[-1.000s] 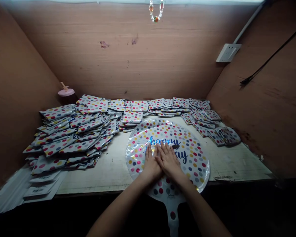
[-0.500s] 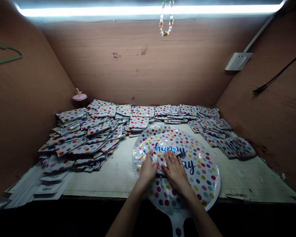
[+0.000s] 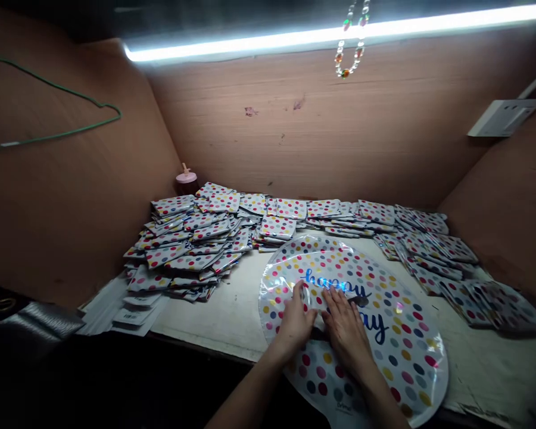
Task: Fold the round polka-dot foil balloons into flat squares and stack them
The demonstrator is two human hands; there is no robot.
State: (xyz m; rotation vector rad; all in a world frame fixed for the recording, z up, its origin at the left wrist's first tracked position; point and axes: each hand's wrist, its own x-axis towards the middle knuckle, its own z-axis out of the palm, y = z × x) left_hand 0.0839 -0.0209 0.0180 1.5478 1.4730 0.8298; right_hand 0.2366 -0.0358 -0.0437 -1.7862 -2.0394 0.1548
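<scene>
A large flat foil balloon, white with coloured dots and blue lettering reading "happy" and "ay", lies across the table's front edge. On its middle, my left hand bends its thumb and index finger around the edge of a shiny folded layer of foil. My right hand rests flat just beside it, fingers stretched out and pressing the foil down. Between and under the hands, part of the lettering is hidden. Whether the folded layer belongs to this balloon or is a separate piece, I cannot tell.
Piles of folded dotted balloons stand at the left, with more along the back and a row at the right. White printed sheets lie front left. A pink-lidded cup stands in the back corner. Wooden walls enclose the table.
The camera view has turned left and tilted, so everything sits further right. Both hands remain at the same spot on the balloon, with little visible finger movement.
</scene>
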